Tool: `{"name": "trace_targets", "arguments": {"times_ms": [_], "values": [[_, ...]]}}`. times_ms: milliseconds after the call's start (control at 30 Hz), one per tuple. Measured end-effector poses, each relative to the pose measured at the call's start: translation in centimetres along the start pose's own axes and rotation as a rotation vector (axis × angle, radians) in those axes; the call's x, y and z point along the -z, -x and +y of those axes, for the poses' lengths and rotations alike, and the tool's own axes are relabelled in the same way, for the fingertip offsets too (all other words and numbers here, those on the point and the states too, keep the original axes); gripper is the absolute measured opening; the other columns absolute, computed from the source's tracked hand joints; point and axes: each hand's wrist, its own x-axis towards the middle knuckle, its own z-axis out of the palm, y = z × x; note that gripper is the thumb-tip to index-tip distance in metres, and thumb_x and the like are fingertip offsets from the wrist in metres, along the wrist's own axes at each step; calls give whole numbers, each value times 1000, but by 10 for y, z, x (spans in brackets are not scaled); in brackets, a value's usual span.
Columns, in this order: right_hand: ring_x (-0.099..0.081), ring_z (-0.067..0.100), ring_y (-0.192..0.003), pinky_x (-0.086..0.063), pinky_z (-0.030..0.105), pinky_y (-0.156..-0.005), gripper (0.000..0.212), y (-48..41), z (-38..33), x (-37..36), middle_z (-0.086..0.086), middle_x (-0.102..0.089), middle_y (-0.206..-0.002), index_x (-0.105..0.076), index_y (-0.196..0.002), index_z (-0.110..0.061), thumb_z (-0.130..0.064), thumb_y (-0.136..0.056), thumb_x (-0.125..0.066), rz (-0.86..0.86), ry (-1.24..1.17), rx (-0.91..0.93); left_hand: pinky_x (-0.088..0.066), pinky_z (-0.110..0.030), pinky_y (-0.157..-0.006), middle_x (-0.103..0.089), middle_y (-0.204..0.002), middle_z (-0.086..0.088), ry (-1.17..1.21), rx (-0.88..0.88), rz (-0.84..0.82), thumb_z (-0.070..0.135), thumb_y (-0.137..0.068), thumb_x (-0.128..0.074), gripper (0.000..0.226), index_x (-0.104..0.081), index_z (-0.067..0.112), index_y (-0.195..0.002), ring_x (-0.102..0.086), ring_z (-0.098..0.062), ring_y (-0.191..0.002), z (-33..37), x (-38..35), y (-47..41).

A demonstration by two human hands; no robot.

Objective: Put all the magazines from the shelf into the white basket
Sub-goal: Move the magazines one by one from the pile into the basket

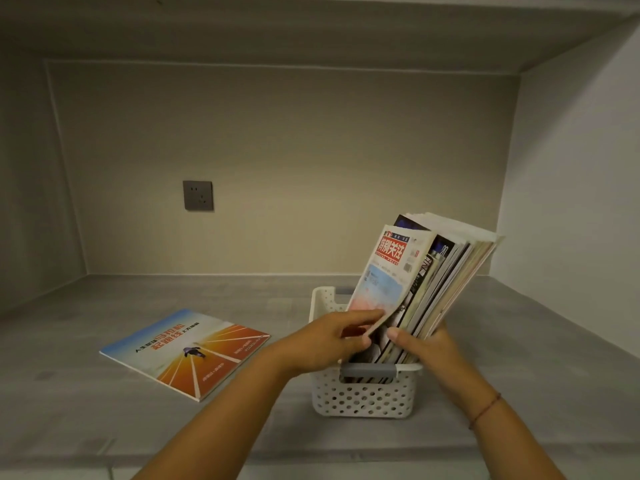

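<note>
A white perforated basket [363, 398] with a grey handle stands on the grey shelf [104, 427], right of centre. Several magazines [446, 275] stand upright in it, leaning to the right. The front one has a white cover with a red title block [388, 268]. My left hand [329, 337] pinches the lower edge of that front magazine. My right hand [426, 344] grips the bottom of the stack behind it, thumb on the near side. One more magazine [187, 351] with a blue and orange cover lies flat on the shelf to the left of the basket.
A grey wall socket [198, 195] sits on the back panel. The shelf's side walls rise at the left and at the right [571, 202], and a board closes it overhead. The basket stands near the right wall.
</note>
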Motion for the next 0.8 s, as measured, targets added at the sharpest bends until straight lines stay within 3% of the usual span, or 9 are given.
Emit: {"name": "trace_targets", "arguments": {"times_ms": [100,167,267,333,433,600,800], "values": [[-56,14,-116,-51,35,-93,86,0,1,1,-4,-58,-127,-40,-135,-26,-39,-58,-76,-16,-11,-14,-49,-18,-89,-52,-132,18,-4,39,-29,12,-87,-65,60,-45,37,-138,-53,2,-114,-1,7,-1],[-56,12,-116,-52,31,-91,85,0,2,1,-5,-58,-128,-39,-135,-27,-39,-60,-77,-35,-17,-7,-49,-24,-94,-53,-126,20,10,61,-7,24,-82,-72,61,-46,33,-137,-54,4,-109,1,7,-3],[-58,2,-111,-54,17,-77,90,2,-1,0,-11,-59,-125,-40,-135,-31,-52,-56,-78,-47,-13,10,-41,-38,-102,-40,-145,12,8,102,79,46,-76,-73,81,-30,35,-145,-44,-11,-129,3,1,-6],[-56,1,-112,-53,15,-77,88,3,-2,0,-15,-57,-124,-41,-133,-36,-58,-55,-75,-42,-31,19,-43,-34,-98,-33,-150,11,31,78,60,46,-78,-71,85,-21,39,-147,-41,-12,-130,4,-5,-8],[-54,2,-113,-53,16,-78,64,2,-4,-2,-21,-56,-121,-44,-119,-51,-48,-61,-71,-20,-71,26,-44,-31,-100,-34,-150,11,-11,49,8,40,-85,-67,79,-19,42,-147,-42,-11,-129,6,-9,-8],[-57,7,-111,-55,22,-78,65,-2,-8,-2,-14,-58,-123,-46,-119,-46,-40,-60,-73,-21,-104,27,-48,-25,-91,-36,-149,10,-29,60,24,30,-87,-66,75,-22,40,-148,-46,-8,-122,4,-11,-5],[-56,11,-114,-55,26,-83,81,-1,-6,0,-6,-56,-128,-40,-135,-28,-38,-62,-72,21,-67,22,-53,-22,-77,-37,-148,9,-62,61,72,30,-91,-59,74,-14,42,-148,-50,-8,-114,7,-23,-8]]}}
